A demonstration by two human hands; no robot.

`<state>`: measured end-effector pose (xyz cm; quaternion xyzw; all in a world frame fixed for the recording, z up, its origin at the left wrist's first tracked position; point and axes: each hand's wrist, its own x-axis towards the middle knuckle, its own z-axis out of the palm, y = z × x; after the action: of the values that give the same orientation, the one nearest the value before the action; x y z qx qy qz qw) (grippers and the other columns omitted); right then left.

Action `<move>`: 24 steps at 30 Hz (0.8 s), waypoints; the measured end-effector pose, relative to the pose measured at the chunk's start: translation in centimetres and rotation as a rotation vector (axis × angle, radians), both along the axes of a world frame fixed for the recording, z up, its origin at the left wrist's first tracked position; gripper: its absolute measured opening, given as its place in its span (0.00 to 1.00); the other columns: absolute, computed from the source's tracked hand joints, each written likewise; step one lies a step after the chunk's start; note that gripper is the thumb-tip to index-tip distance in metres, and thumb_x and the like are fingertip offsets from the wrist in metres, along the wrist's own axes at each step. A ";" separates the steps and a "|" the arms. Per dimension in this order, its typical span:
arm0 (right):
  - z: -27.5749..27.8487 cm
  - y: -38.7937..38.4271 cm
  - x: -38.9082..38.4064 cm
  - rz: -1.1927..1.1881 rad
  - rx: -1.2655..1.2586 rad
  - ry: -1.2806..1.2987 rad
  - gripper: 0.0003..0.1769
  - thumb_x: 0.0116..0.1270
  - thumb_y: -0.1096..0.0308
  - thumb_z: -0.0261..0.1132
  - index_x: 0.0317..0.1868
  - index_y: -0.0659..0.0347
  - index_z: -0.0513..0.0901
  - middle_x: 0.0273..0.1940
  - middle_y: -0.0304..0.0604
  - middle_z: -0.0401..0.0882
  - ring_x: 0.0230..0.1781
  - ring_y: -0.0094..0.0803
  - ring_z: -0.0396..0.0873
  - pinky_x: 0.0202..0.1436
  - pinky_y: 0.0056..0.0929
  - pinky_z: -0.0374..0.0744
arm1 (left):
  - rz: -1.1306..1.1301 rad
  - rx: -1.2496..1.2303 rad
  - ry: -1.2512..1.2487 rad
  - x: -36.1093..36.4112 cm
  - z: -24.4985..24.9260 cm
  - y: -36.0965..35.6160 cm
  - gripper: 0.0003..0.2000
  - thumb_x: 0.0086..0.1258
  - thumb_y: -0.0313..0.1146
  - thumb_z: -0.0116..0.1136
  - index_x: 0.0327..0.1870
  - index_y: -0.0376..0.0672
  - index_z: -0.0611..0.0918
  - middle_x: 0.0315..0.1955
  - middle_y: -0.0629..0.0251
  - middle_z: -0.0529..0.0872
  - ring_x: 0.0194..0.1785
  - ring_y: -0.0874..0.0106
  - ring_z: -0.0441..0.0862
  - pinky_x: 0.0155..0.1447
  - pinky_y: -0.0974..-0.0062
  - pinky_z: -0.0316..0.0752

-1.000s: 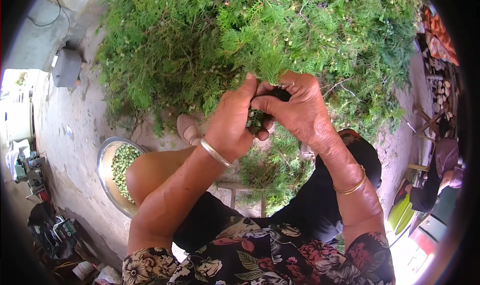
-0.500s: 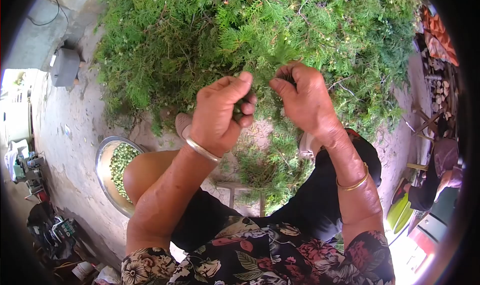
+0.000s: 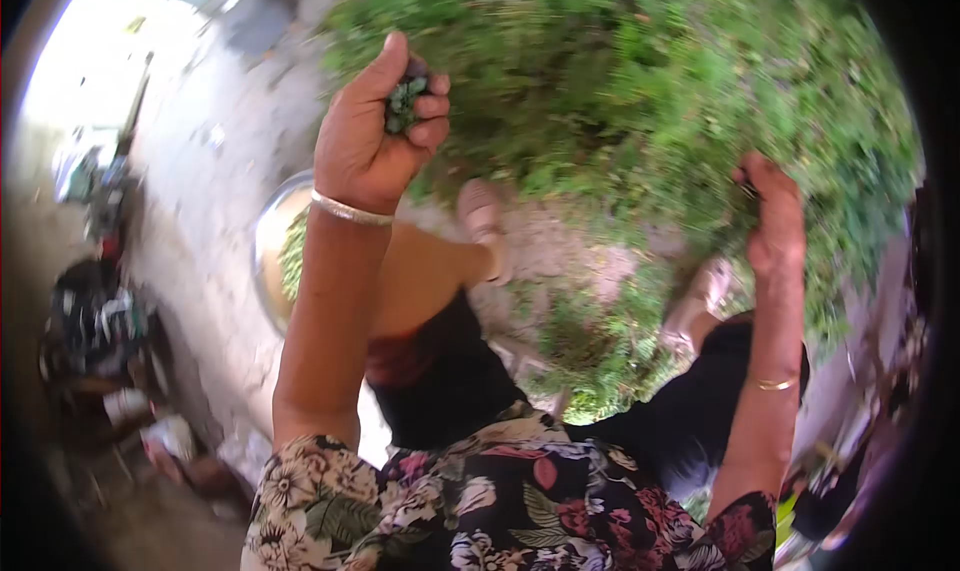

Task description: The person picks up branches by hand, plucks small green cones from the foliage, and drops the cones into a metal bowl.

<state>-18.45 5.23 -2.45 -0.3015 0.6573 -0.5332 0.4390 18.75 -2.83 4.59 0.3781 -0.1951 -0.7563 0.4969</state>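
Note:
My left hand (image 3: 370, 136) is raised at the upper left, its fingers curled around a small heap of green seed cones (image 3: 405, 106). Below it, partly hidden by my forearm and knee, is a metal bowl (image 3: 262, 271) containing more small green cones (image 3: 292, 259). Over on the right, my right hand (image 3: 775, 211) is closed at the near edge of a large pile of leafy evergreen branches (image 3: 620, 91). Its fingers are pinched together, and blur hides whatever may be between them.
Smaller green sprigs (image 3: 600, 351) lie on the ground between my feet, near my shoe (image 3: 480, 211) and the other shoe (image 3: 700, 296). At the far left stands dark clutter (image 3: 95, 311) along the floor. A grey box-like object (image 3: 258, 16) sits near the wall.
My hands have moved apart, the left up and leftward, the right out to the right and down. The view has turned left. The sprig at my right hand no longer shows.

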 end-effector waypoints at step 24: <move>3.7 9.4 11.7 -0.018 -0.012 -0.438 0.11 0.66 0.59 0.62 0.39 0.59 0.80 0.34 0.35 0.79 0.33 0.26 0.74 0.35 0.31 0.72 | 0.662 -0.274 -1.826 29.1 -9.9 19.2 0.18 0.60 0.32 0.62 0.47 0.29 0.79 0.39 0.50 0.85 0.39 0.63 0.83 0.46 0.71 0.77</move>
<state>-6.72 14.64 1.26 -0.1754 0.5457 -0.5937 0.5648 47.84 16.40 -5.28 0.7924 -0.4747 0.0337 0.3816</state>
